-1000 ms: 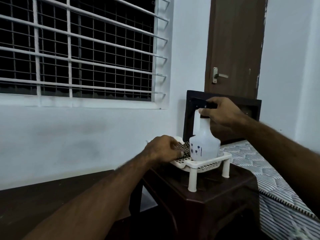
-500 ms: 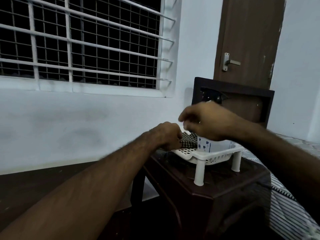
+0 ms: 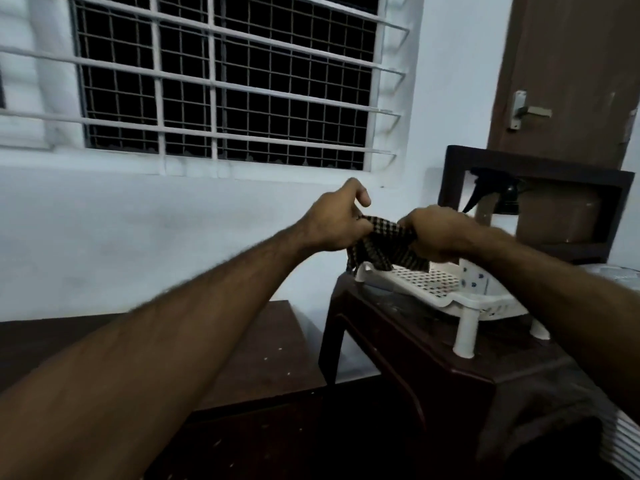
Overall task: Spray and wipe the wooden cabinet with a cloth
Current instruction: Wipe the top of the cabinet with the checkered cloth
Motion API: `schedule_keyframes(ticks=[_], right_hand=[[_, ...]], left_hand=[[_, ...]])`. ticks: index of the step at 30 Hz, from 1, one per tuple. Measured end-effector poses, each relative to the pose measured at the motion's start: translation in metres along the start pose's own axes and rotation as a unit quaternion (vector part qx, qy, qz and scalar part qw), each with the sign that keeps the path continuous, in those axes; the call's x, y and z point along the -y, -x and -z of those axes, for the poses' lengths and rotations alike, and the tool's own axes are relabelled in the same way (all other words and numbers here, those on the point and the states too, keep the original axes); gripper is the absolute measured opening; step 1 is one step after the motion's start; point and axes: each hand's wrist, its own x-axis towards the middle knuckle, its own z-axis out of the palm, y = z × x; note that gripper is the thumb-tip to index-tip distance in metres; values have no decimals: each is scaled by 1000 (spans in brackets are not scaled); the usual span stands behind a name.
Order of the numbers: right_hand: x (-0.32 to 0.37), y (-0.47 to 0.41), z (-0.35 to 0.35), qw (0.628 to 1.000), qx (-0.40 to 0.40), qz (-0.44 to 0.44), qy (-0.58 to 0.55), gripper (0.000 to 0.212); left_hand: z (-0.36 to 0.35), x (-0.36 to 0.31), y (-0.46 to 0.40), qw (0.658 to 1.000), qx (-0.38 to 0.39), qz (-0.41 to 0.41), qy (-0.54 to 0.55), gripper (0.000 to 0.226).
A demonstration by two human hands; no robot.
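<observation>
Both my hands are up over the rack (image 3: 450, 299). One checked cloth (image 3: 381, 244), bunched: my left hand (image 3: 332, 220) grips one end, my right hand (image 3: 436, 233) grips the other. One spray bottle (image 3: 474, 280) stands in the rack, its black trigger head visible behind my right hand. One dark stool (image 3: 415, 344) carries the rack. One low wooden cabinet (image 3: 259, 358) sits just left of the stool.
</observation>
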Motion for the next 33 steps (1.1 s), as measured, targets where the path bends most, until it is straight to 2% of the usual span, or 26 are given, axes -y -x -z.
schedule_keyframes(ticks=[4,7,9,11,13,14,17,18,19,22,24,27,29,31,33], right_hand=[[34,-1,13,999,-13,42,-24,32],[64,3,19,995,5,70,-76,34],[84,4,11,989,49,88,-105,31],[106,5,-10,979,126,107,-118,26],[128,6,-42,967,178,99,-151,26],[137,4,-58,970,161,95,-157,28],[154,11,-104,986,15,70,-152,36],[157,19,-116,983,-5,61,-172,39],[158,30,-128,981,-4,57,-183,42],[158,60,-160,981,119,108,-112,64],[152,69,-172,973,170,125,-92,73],[152,67,-172,972,173,120,-107,65],[162,67,-173,968,165,109,-151,56],[173,65,-182,959,192,110,-177,59],[177,53,-197,959,194,99,-182,61]], left_hand=[[38,12,24,998,-24,37,34,27],[65,23,43,996,-25,79,44,24],[79,36,57,991,36,120,54,15],[82,58,75,976,123,170,59,9],[75,83,96,964,146,217,44,11],[69,95,104,965,122,230,32,13],[54,113,126,977,-5,214,-20,11],[49,117,134,979,-13,202,-25,9],[44,120,142,980,8,193,-34,6],[22,129,170,966,139,204,-82,10],[7,135,181,961,155,201,-108,17],[-5,142,184,957,141,147,-207,30],[-14,145,181,933,214,136,-256,49],[-23,148,182,907,287,158,-264,57],[-30,155,182,898,304,172,-269,58]])
